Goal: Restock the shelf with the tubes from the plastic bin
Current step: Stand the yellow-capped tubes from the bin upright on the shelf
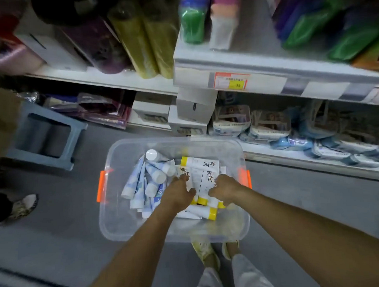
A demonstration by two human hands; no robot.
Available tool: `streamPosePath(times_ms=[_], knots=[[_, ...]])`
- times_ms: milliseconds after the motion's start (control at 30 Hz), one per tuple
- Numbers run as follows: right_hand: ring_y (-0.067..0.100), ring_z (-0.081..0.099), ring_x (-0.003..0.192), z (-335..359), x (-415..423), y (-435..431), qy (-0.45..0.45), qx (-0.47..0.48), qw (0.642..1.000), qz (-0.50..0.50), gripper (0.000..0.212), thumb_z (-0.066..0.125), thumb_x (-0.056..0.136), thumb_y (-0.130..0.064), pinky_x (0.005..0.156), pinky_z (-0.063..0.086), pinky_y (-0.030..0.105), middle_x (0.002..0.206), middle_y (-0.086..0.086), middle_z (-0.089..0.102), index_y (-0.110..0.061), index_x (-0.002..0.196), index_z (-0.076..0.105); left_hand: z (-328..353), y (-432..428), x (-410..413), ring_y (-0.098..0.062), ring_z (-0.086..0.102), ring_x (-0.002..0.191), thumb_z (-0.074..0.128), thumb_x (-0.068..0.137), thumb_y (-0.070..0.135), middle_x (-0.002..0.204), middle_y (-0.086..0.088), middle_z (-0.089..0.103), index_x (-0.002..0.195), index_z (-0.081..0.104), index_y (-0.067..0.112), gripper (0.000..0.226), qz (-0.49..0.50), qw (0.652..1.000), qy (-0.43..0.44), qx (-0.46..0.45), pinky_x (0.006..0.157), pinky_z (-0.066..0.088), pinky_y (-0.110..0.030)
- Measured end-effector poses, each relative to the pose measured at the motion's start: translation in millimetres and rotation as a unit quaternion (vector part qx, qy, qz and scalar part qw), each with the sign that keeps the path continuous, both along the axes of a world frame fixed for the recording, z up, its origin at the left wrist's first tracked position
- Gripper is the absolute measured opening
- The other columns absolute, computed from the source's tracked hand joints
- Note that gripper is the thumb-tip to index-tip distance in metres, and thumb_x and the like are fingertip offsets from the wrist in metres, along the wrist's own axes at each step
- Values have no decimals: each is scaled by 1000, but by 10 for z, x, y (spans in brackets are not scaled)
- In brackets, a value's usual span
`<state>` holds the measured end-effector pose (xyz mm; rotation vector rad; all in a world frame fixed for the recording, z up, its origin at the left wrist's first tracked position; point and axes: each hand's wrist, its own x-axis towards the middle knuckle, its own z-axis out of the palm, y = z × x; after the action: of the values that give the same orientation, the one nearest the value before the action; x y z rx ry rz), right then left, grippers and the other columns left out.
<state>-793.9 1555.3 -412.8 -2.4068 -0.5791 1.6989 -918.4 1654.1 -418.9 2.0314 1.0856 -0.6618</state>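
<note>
Left hand [179,191], right hand [226,190] side by side in plastic bin [114,230], atop yellow-capped tubes [206,164]. Blue tubes [138,183] at 9 o'clock of left hand. Fingers bent down; cannot tell whether gripping.

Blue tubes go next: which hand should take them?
Left, probably. The left hand lies beside the blue tubes in the bin; the right hand is over the yellow-capped tubes, farther off.

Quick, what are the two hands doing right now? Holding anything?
Left hand: down in the bin, fingers on the yellow-capped tubes; grip cannot be told.
Right hand: curled over the same tubes; grip cannot be told.
</note>
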Motion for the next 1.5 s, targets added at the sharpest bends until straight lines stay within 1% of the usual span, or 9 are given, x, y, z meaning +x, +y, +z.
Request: streamPosePath(times_ms=[167, 333, 567, 800, 1000, 1100, 1267, 1333, 1500], knots=[[25, 54, 70, -671, -202, -33, 15, -66, 991, -116, 24, 53, 90, -13, 49, 39, 24, 71, 4, 44, -9, 70, 41, -640, -11, 66, -35, 35, 133, 51, 92, 27, 146, -23, 30, 146, 23, 7, 64, -77, 990, 84, 78, 107, 31, -37], [33, 62, 108, -1147, -364, -66, 36, -103, 955, -276, 35, 61, 86, -17, 89, 53, 36, 119, 16, 63, 0, 117, 60, -939, -165, 213, -33, 47, 119, 49, 92, 24, 146, -20, 26, 147, 17, 11, 65, -159, 972, 82, 150, 91, 44, -38], [33, 57, 117, -1274, -465, -67, -61, -121, 965, -224, 50, 66, 83, -32, 95, 49, 37, 128, 12, 59, -9, 125, 52, -1081, -208, 324, -28, 43, 122, 42, 97, 15, 140, -21, 29, 147, 7, -1, 63, -256, 929, 129, 234, 92, 42, -32], [30, 58, 115, -1126, -513, -71, -102, -113, 975, -159, 36, 57, 89, -29, 87, 44, 33, 126, 7, 59, -16, 121, 51, -1116, -255, 240, -36, 24, 137, 39, 95, 8, 151, -24, 10, 147, 3, -4, 65, -147, 955, 161, 198, 105, 31, -40], [28, 60, 112, -992, -496, -14, -160, -63, 980, -102, 33, 59, 89, -31, 78, 39, 30, 120, 6, 63, -17, 118, 50, -1159, -341, 164, -30, 38, 118, 32, 95, 6, 132, -15, 34, 141, 25, -1, 47, -176, 946, 115, 245, 101, 33, -37], [30, 60, 112, -980, -435, 7, -160, -37, 981, -105, 41, 61, 86, -33, 82, 41, 31, 120, 6, 62, -15, 120, 47, -1184, -333, 139, -28, 39, 119, 51, 91, 16, 132, -14, 35, 138, 26, 5, 55, -102, 961, 85, 242, 105, 31, -32], [29, 60, 100, -903, -363, -46, -106, 56, 975, -186, 43, 68, 78, -36, 79, 46, 34, 100, 3, 62, -13, 106, 45, -1057, -310, 130, -33, 33, 130, 54, 91, 34, 141, -21, 34, 143, 15, -4, 75, -26, 988, 89, 125, 112, 17, -38], [25, 57, 87, -798, -334, -57, -80, 87, 972, -201, 39, 67, 79, -34, 74, 46, 34, 81, -6, 52, -14, 98, 40, -898, -262, 123, -31, 43, 127, 55, 92, 35, 138, -17, 44, 142, 20, -4, 72, 82, 995, 64, 6, 106, 32, -34], [24, 52, 71, -356, -179, -25, -33, 131, 959, -249, 28, 59, 86, -34, 63, 49, 30, 72, -3, 46, -17, 82, 36, -350, -177, 31, -23, 50, 60, 54, 83, -1, 77, -12, 51, 108, 48, -1, 25, 417, 867, -41, -271, 50, 49, -27]])
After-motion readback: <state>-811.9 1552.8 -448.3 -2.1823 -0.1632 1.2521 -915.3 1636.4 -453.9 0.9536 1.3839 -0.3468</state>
